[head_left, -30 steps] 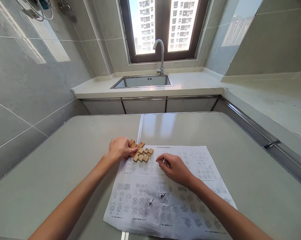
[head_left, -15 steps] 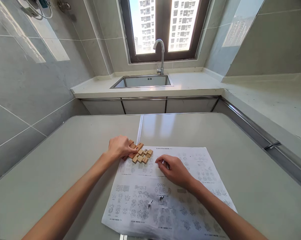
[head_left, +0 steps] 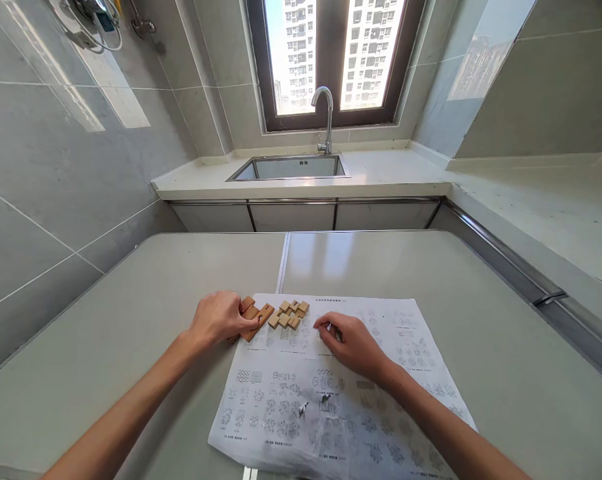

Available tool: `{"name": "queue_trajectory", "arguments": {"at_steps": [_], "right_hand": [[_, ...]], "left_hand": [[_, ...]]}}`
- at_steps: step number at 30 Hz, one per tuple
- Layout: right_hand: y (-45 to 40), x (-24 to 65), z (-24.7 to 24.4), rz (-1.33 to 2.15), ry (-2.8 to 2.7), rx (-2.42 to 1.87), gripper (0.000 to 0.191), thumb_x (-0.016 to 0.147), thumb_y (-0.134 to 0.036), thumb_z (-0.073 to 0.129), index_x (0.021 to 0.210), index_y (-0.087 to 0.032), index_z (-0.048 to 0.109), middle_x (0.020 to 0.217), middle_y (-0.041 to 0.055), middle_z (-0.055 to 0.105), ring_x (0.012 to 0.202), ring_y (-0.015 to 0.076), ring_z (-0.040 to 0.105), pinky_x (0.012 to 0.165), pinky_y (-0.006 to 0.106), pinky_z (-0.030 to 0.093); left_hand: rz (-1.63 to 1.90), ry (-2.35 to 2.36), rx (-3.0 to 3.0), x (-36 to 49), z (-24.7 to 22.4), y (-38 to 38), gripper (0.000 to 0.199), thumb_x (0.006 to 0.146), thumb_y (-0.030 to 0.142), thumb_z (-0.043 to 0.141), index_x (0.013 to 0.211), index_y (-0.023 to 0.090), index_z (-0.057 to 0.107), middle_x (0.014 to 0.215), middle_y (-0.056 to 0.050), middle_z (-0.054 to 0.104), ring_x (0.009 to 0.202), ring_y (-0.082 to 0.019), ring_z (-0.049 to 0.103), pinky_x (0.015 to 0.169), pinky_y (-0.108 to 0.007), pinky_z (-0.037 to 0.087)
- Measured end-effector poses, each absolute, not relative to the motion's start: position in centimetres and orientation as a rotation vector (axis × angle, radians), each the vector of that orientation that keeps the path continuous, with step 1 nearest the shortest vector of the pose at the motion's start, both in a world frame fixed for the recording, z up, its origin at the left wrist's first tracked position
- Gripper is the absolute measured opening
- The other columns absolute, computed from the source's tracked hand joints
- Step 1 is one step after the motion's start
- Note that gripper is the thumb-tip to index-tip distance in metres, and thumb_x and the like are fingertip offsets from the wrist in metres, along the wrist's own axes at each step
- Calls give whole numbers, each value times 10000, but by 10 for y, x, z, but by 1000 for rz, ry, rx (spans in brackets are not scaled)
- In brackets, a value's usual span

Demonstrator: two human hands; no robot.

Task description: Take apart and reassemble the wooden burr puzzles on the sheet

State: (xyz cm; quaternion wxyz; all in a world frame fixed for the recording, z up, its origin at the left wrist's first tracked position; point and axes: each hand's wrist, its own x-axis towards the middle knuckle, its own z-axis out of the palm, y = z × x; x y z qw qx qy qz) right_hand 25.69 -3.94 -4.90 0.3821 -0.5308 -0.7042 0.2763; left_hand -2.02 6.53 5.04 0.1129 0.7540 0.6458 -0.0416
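My left hand [head_left: 221, 316] grips a group of reddish-brown wooden pieces [head_left: 259, 323] at the upper left corner of a printed paper sheet [head_left: 281, 373]. Just right of them, apart by a small gap, several lighter wooden blocks [head_left: 289, 315] lie clustered on the sheet. My right hand [head_left: 348, 339] rests over the sheet, right of the blocks, with its fingers curled and pinched together; whether anything small is between them cannot be made out. Diagrams and small text cover the paper.
The sheet lies on a pale grey table [head_left: 131, 333] with a seam down its middle. Beyond it are a white counter [head_left: 395, 168], a sink [head_left: 291, 168], a faucet [head_left: 327, 120] and a window. Tiled walls stand on both sides.
My left hand has moved left and slightly down with the reddish-brown pieces, opening a gap to the lighter blocks. My right hand has barely moved. The view has shifted slightly.
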Motion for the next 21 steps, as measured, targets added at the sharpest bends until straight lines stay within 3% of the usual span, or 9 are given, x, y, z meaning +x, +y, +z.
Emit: {"name": "queue_trajectory", "arguments": {"at_steps": [8,12,16,21], "right_hand": [[-41,257,-49,700,-1805,-1357,187,1009,-241,546,987,-227,731,752,10,717,617,174,596,628,307,474],[-42,257,-49,701,-1810,-1359,198,1024,-249,537,1001,-230,732,748,8,706,618,175,591,618,302,465],[-44,256,-48,696,-1822,-1350,192,1022,-243,543,1007,-227,734,747,10,702,608,175,580,602,299,453],[-49,252,-48,706,-1869,-1292,193,1019,-215,528,1025,-233,720,742,0,699,594,159,581,619,292,476]], "left_hand": [[-166,1853,2347,-35,50,22,407,690,609,688,596,220,613,822,-74,749,771,-262,675,612,-314,348],[-287,1844,2434,-32,50,-4,447,746,634,671,599,219,595,788,-89,726,762,-283,676,696,-353,426],[-212,1784,2494,-20,44,-30,412,807,602,672,681,211,635,837,-108,739,776,-297,695,812,-417,482],[109,1698,2548,-14,21,-57,399,852,615,718,814,219,679,888,-94,739,822,-310,704,791,-418,509]]}}
